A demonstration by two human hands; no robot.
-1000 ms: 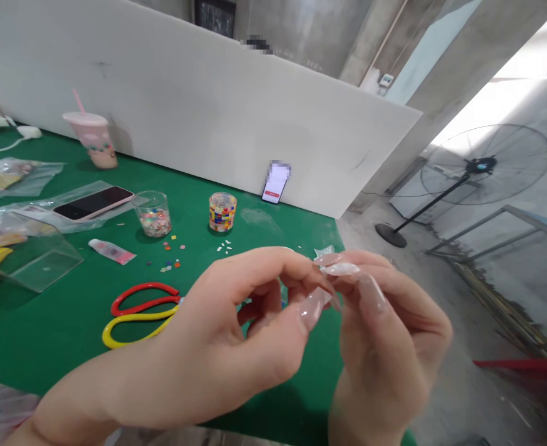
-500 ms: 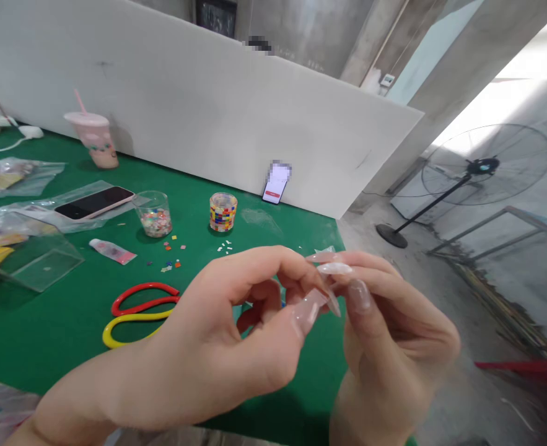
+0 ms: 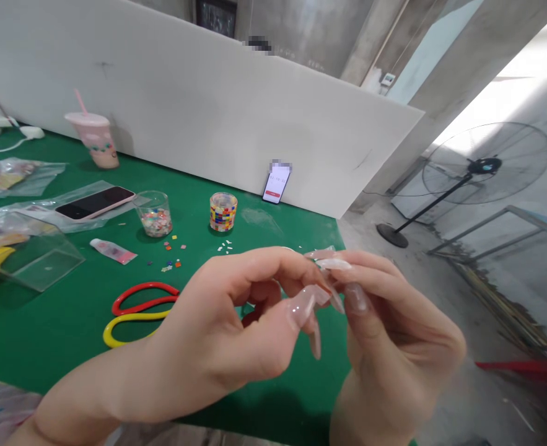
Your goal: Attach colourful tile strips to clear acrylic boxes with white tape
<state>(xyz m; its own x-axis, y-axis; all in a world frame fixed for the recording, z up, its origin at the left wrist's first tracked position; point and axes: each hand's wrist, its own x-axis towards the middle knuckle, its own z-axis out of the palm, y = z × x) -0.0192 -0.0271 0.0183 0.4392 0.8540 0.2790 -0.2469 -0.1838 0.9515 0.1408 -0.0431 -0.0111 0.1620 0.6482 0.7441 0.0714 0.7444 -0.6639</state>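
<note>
My left hand (image 3: 245, 322) and my right hand (image 3: 394, 328) meet above the front of the green table (image 3: 292, 396), fingertips touching or almost so. Thumb and forefinger are pinched together on each hand. Whatever lies between them is too small or too hidden to make out; long glossy nails cover the spot. Beyond the hands stands a small cup covered in coloured mosaic squares (image 3: 222, 214). White chips (image 3: 225, 246) lie just in front of it, and loose coloured squares (image 3: 171, 255) are scattered to its left. Scissors with red and yellow handles (image 3: 138, 310) are partly behind my left forearm.
Left of the mosaic cup are a clear cup of chips (image 3: 156, 220), a glue tube (image 3: 114, 251), a phone (image 3: 95, 204) and a clear stand (image 3: 45, 260). A pink drink cup (image 3: 94, 139) stands farther back. Another phone (image 3: 277, 183) leans on the white partition (image 3: 199, 105).
The fingers have shifted slightly; a long nail of my left hand now shows below the pinch. My right hand has moved a little to the right. The table things stay put.
</note>
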